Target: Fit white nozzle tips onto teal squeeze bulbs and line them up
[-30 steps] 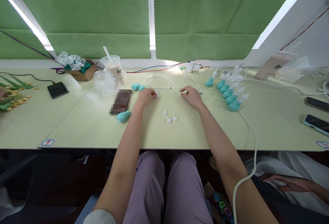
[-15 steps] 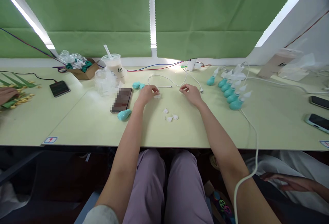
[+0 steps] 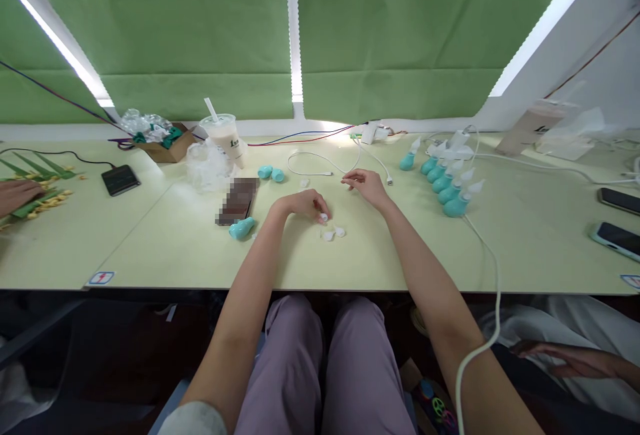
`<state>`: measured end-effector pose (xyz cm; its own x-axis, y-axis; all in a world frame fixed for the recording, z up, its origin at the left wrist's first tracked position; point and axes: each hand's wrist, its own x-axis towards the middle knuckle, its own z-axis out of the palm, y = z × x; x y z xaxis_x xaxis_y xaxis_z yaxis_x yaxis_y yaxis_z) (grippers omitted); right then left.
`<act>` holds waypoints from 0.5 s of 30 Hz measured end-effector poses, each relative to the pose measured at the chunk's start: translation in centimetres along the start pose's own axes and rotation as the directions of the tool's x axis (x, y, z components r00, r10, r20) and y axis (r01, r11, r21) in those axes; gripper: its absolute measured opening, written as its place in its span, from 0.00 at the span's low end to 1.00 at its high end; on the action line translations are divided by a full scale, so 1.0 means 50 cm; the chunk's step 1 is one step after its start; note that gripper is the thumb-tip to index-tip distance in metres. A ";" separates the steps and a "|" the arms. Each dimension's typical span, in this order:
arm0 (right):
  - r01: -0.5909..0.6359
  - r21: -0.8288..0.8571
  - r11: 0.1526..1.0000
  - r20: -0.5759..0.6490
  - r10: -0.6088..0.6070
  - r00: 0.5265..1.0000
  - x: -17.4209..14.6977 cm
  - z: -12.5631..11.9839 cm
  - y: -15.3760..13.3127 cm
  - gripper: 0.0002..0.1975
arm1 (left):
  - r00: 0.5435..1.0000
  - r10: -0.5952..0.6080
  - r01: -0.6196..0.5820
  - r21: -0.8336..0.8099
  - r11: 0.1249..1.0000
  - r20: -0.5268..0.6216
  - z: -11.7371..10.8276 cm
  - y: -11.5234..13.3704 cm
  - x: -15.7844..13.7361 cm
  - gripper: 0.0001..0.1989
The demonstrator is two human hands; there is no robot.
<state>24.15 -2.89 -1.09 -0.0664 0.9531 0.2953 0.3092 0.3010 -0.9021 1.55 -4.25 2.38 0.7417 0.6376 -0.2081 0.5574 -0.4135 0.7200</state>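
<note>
My left hand (image 3: 311, 205) is closed, fingertips down on a small white pointed cap (image 3: 324, 217) at the table. Just below it lie two more white caps (image 3: 339, 231), close together. Behind the hand another small white piece (image 3: 305, 183) rests by itself. My right hand (image 3: 369, 186) hovers over the table further right, thumb and fingers drawn together; whether anything tiny is between them I cannot make out. Left of my left forearm lies a teal bulb (image 3: 242, 228), and two more teal bulbs (image 3: 271, 173) sit farther back.
Several teal bulbs with white pointed tips (image 3: 453, 198) stand at right beside a white cable (image 3: 493, 255). A phone (image 3: 239, 200), drink cup (image 3: 226, 138), plastic bag (image 3: 207, 165) and cardboard box (image 3: 167, 150) are at left. Another person's hand (image 3: 20, 196) touches yellow flowers.
My left hand has moved toward me and right, from the rear white piece to one of the front caps. The right hand has shifted slightly left.
</note>
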 end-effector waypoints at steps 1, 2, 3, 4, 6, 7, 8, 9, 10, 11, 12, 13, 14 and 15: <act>-0.006 0.032 0.999 0.007 0.006 1.000 -0.001 0.001 -0.003 0.14 | 0.998 -0.002 0.002 -0.002 1.000 -0.058 0.002 -0.002 0.003 0.12; -0.010 0.062 0.998 0.015 0.009 1.000 -0.003 0.003 -0.009 0.15 | 0.992 0.005 -0.007 -0.017 1.000 -0.129 0.003 -0.004 0.006 0.12; -0.014 0.089 0.996 0.020 0.012 1.000 -0.005 0.005 -0.016 0.16 | 0.979 0.017 -0.028 -0.051 0.998 -0.204 0.003 -0.005 0.010 0.12; -0.017 0.113 0.994 0.025 0.015 1.000 -0.008 0.007 -0.024 0.17 | 0.960 0.029 -0.060 -0.102 0.993 -0.279 0.004 -0.006 0.014 0.13; -0.023 0.149 0.989 0.029 0.019 0.999 -0.014 0.015 -0.045 0.18 | 0.913 0.039 -0.145 -0.232 0.962 -0.405 0.005 -0.009 0.022 0.15; -0.022 0.161 0.987 0.031 0.018 0.999 -0.018 0.019 -0.055 0.18 | 0.888 0.035 -0.189 -0.294 0.937 -0.458 0.006 -0.010 0.026 0.16; -0.013 0.171 0.985 0.029 0.008 1.000 -0.021 0.024 -0.064 0.17 | 0.864 0.027 -0.229 -0.345 0.910 -0.503 0.007 -0.011 0.029 0.18; 0.007 0.173 0.985 0.027 -0.011 1.000 -0.024 0.029 -0.072 0.17 | 0.842 0.017 -0.264 -0.385 0.884 -0.540 0.008 -0.012 0.032 0.20; 0.033 0.163 0.986 0.016 -0.036 0.999 -0.027 0.034 -0.078 0.16 | 0.823 0.006 -0.294 -0.416 0.860 -0.568 0.010 -0.012 0.034 0.21; 0.065 0.138 0.988 -0.004 -0.065 0.998 -0.029 0.039 -0.082 0.15 | 0.810 -0.003 -0.318 -0.443 0.838 -0.587 0.012 -0.012 0.036 0.22; 0.094 0.102 0.990 -0.029 -0.092 0.995 -0.031 0.043 -0.085 0.14 | 0.802 -0.009 -0.338 -0.466 0.818 -0.597 0.014 -0.012 0.038 0.22; 0.113 0.065 0.991 -0.052 -0.109 0.993 -0.032 0.046 -0.086 0.13 | 0.800 -0.011 -0.353 -0.485 0.800 -0.600 0.016 -0.012 0.040 0.21; 0.117 0.038 0.992 -0.069 -0.114 0.991 -0.032 0.048 -0.086 0.13 | 0.800 -0.010 -0.366 -0.501 0.784 -0.600 0.018 -0.011 0.041 0.21; 0.109 0.025 0.994 -0.076 -0.107 0.991 -0.032 0.050 -0.085 0.13 | 0.801 -0.008 -0.376 -0.513 0.772 -0.599 0.020 -0.011 0.043 0.21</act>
<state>20.58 -5.64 1.49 -0.0264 0.9103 0.4131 0.2762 0.4038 -0.8722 3.21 -3.28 0.89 0.3662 0.9031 0.2244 -0.0402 -0.2256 0.9734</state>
